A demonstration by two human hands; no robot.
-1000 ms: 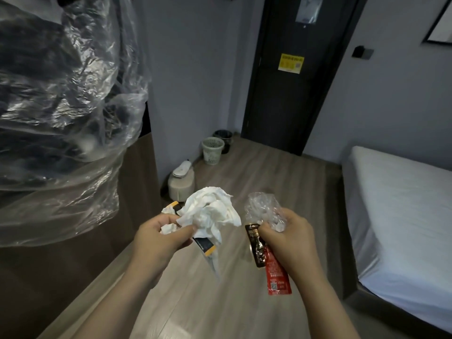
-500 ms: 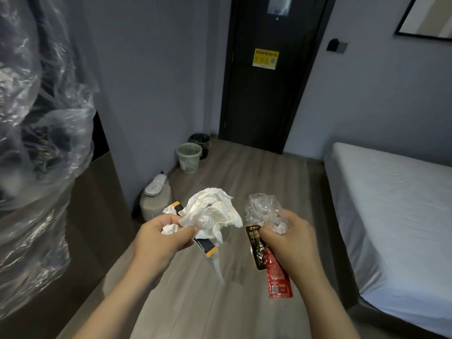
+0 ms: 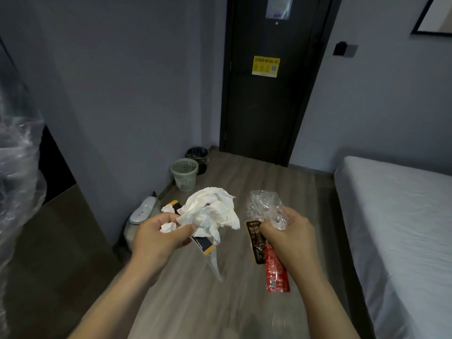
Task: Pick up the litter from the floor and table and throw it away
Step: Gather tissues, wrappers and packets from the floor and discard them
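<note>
My left hand (image 3: 159, 237) grips a bunch of crumpled white tissue (image 3: 211, 211) together with a black and yellow wrapper (image 3: 204, 245) that sticks out below it. My right hand (image 3: 288, 237) grips crumpled clear plastic (image 3: 265, 207) and a black and red snack wrapper (image 3: 275, 272) that hangs down from my fist. Both hands are held in front of me above the wooden floor. A pale green mesh waste bin (image 3: 184, 174) stands by the wall ahead, with a black bin (image 3: 198, 157) right behind it.
A dark door (image 3: 266, 106) closes the far end of the room. A bed with a white sheet (image 3: 396, 228) fills the right side. A white appliance (image 3: 143, 212) sits on the floor by the wall corner. Clear plastic sheeting (image 3: 17, 172) hangs at the left over a dark counter.
The view has swung right and moved forward; the plastic sheeting has slid toward the left edge and the bins and door look nearer. Both hands keep their hold on the litter.
</note>
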